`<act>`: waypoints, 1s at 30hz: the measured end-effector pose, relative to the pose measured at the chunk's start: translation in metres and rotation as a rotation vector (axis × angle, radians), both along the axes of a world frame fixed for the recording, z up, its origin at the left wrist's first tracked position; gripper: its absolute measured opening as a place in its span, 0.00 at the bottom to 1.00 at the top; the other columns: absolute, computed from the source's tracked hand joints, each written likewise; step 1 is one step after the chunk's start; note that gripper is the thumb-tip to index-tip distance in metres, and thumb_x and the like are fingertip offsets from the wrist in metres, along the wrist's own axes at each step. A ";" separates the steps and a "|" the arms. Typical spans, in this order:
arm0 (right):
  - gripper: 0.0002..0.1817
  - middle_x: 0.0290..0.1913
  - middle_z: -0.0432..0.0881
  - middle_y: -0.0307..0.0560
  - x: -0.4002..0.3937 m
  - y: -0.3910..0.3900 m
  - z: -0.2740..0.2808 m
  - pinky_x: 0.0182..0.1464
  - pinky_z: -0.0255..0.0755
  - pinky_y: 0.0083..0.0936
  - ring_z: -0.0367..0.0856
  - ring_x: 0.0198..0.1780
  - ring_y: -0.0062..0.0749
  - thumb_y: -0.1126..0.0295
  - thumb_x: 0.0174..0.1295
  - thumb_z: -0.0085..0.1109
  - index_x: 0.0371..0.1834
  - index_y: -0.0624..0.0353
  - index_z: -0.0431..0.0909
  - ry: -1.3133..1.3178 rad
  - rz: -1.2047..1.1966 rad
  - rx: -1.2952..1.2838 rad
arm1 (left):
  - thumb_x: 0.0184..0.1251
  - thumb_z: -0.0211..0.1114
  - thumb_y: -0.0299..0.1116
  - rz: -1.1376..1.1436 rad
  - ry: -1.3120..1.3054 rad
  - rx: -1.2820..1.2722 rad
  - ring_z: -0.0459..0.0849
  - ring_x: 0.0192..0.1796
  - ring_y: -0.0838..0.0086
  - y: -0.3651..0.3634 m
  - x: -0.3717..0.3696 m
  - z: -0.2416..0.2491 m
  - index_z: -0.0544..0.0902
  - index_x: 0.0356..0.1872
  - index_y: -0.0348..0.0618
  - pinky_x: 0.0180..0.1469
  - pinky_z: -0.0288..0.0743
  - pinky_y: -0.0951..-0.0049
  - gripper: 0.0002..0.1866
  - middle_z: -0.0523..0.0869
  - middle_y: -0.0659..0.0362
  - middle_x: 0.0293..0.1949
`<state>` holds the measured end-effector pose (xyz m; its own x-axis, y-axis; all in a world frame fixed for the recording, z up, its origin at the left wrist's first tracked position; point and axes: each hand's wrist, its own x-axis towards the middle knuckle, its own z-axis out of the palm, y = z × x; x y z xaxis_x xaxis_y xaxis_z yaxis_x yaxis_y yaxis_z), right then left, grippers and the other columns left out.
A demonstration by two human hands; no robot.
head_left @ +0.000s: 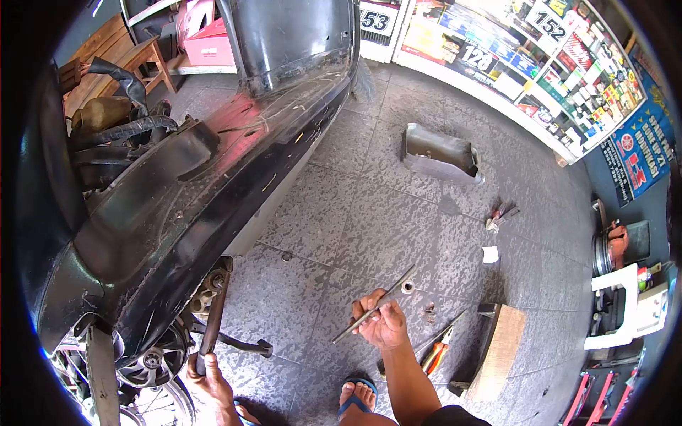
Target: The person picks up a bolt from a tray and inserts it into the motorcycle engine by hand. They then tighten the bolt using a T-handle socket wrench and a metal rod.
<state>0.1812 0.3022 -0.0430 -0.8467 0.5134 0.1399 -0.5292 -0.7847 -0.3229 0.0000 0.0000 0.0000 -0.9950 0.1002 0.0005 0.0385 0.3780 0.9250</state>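
A black scooter (234,177) with worn body panels fills the left side of the view. Low on its side, my left hand (211,383) is closed around the lower end of a dark metal lever (215,312), whose top meets a bolted joint. My right hand (382,323) grips a thin metal rod (401,279), held slanting up to the right above the tiled floor. A small round metal piece (406,287) shows close beside the rod's upper end. Pliers with orange handles (436,357) lie on the floor right of my right forearm.
A low wooden stool (499,351) stands at the right. Farther off lie a grey metal tray (440,160), some red-handled tools (501,214) and a white scrap (490,254). A glass display case (526,64) lines the back. My sandalled foot (357,395) is at the bottom.
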 end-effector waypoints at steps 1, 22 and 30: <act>0.14 0.32 0.70 0.35 -0.001 0.000 0.001 0.43 0.79 0.41 0.72 0.40 0.33 0.59 0.71 0.52 0.42 0.59 0.78 -0.009 -0.009 -0.006 | 0.62 0.69 0.52 -0.001 0.074 0.009 0.60 0.22 0.85 0.002 -0.001 -0.005 0.73 0.26 0.40 0.25 0.50 0.78 0.24 0.66 0.70 0.19; 0.12 0.31 0.73 0.39 0.000 0.003 0.050 0.46 0.78 0.45 0.76 0.40 0.32 0.63 0.68 0.57 0.44 0.60 0.74 -0.123 -0.500 0.304 | 0.61 0.70 0.50 0.008 0.100 0.059 0.60 0.25 0.84 0.009 0.003 0.010 0.74 0.25 0.37 0.27 0.51 0.77 0.24 0.67 0.69 0.19; 0.16 0.31 0.73 0.41 0.000 0.013 0.053 0.46 0.76 0.41 0.74 0.40 0.30 0.59 0.66 0.61 0.43 0.62 0.73 -0.204 -0.577 0.348 | 0.62 0.70 0.48 0.017 0.157 0.125 0.57 0.25 0.84 0.010 0.001 0.003 0.71 0.23 0.40 0.27 0.47 0.76 0.23 0.65 0.71 0.20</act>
<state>0.1816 0.3147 0.0101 -0.4790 0.8429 0.2450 -0.7323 -0.2299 -0.6410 0.0011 0.0101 0.0028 -0.9833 0.0727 0.1670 0.1804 0.2620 0.9481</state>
